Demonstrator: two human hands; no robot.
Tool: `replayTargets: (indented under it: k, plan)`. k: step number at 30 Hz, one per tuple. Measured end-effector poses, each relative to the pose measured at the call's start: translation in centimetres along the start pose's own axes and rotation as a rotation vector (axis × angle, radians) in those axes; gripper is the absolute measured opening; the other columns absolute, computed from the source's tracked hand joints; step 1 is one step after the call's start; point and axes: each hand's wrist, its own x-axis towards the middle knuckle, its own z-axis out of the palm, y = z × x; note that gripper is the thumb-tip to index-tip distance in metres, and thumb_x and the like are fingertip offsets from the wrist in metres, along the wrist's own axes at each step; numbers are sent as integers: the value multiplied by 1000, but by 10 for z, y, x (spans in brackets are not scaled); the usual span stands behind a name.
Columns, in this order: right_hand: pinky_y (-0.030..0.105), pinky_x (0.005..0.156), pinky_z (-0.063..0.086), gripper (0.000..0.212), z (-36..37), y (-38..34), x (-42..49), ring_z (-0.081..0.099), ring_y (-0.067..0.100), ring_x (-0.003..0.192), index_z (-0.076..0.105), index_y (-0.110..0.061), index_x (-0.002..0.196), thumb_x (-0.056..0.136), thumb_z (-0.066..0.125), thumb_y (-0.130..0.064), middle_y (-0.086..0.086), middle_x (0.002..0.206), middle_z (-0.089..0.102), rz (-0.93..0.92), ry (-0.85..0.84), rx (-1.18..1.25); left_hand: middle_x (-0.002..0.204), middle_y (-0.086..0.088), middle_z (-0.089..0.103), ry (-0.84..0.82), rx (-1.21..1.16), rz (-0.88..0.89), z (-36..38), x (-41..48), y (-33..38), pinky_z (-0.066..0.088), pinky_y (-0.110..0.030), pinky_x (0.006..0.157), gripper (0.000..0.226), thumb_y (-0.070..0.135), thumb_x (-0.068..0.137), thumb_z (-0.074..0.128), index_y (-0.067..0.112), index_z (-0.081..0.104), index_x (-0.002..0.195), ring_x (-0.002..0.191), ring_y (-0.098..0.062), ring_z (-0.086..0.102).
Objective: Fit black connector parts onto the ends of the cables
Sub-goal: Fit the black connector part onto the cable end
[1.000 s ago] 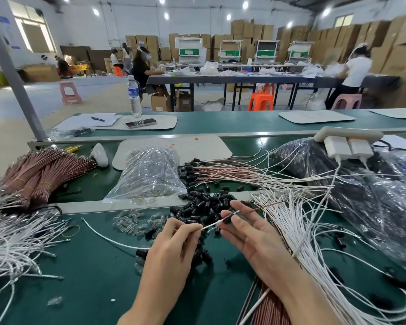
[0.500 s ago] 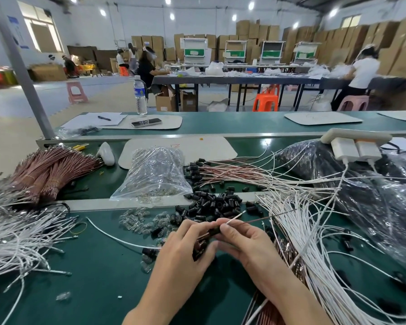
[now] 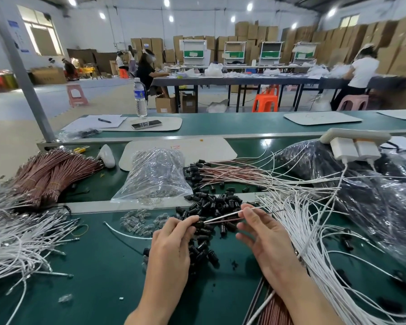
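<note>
While hovering low over the green worktop (image 3: 92, 266), pinches a black connector (image 3: 199, 224) in the left hand (image 3: 171, 242) grip, knuckles up. Clamps white cable (image 3: 223, 216) and brown cable (image 3: 223, 222) in the right hand (image 3: 267, 238) grip at 3 o'clock, other fingers splayed. Connector pile (image 3: 213, 202) at 12 o'clock.

The left grip (image 3: 170, 245) pinches a black connector (image 3: 199, 224) at its fingertips. A white cable (image 3: 223, 215) and a brown cable (image 3: 220, 222) run from it to the right grip (image 3: 265, 240), which pinches both. Between and beyond the grips a heap of black connectors (image 3: 216, 202) lies on the green tabletop (image 3: 92, 266). Loose white cables (image 3: 302, 231) fan out right of the right grip.
</note>
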Motion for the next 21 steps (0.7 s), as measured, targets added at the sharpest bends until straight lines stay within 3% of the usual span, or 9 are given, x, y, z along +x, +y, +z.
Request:
replayTargets:
  k: [4, 9, 15, 19, 21]
  plan:
    - [23, 58, 59, 12, -8, -9, 1, 69, 11, 68, 81, -17, 82, 81, 70, -19, 4, 86, 75, -60, 43, 100, 99, 25, 53, 46, 24, -28, -2, -1, 1, 40, -25, 84, 43, 46, 97, 38, 34, 66, 128, 99, -11, 46]
    - [18, 56, 57, 10, -25, -21, 3, 66, 5, 65, 78, -19, 87, 86, 70, -25, -4, 83, 73, -133, 171, 215, 95, 15, 57, 144, 61, 8, -3, -3, 4, 41, -35, 91, 39, 37, 98, 44, 25, 70, 124, 110, 6, 39]
    - [14, 58, 54, 11, -34, -31, 1, 64, 2, 64, 72, -21, 89, 84, 75, -30, -7, 80, 70, -202, 314, 366, 91, 10, 60, 271, 81, 25, -7, 0, 4, 37, -40, 95, 33, 24, 96, 51, 17, 72, 120, 107, 12, 39]
    - [13, 59, 54, 10, -35, -34, 1, 64, 1, 65, 71, -24, 88, 83, 76, -32, -8, 79, 71, -245, 343, 411, 91, 7, 63, 325, 203, 5, -11, 3, -3, 31, -40, 104, 27, 18, 95, 58, 15, 73, 117, 87, -12, 50]
    - [13, 62, 54, 15, -37, -35, 1, 65, 0, 70, 72, -23, 92, 82, 77, -32, -8, 82, 72, -255, 348, 451, 90, 7, 63, 332, 216, -27, -13, 5, -6, 33, -42, 104, 27, 18, 95, 58, 15, 73, 117, 85, -16, 50]
